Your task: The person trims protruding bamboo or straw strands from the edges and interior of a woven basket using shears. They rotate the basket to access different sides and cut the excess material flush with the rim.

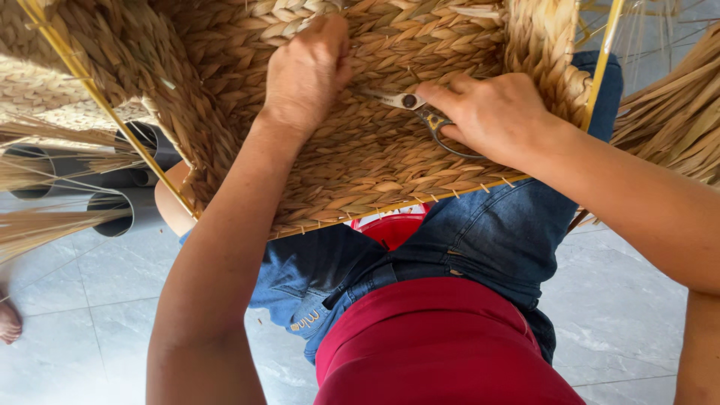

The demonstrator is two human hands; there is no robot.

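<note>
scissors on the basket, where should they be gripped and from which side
Grip the scissors by the looped handles, coming from the right, where the right hand already has them. The blades point left across the woven basket toward the left hand, so the handle end is the safe, open side.

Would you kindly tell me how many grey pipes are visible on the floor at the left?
3: one pipe at the far left edge, one higher, beside the woven basket, and one lowest, its open end showing. Dried straw covers them partly, so more may be hidden.
</note>
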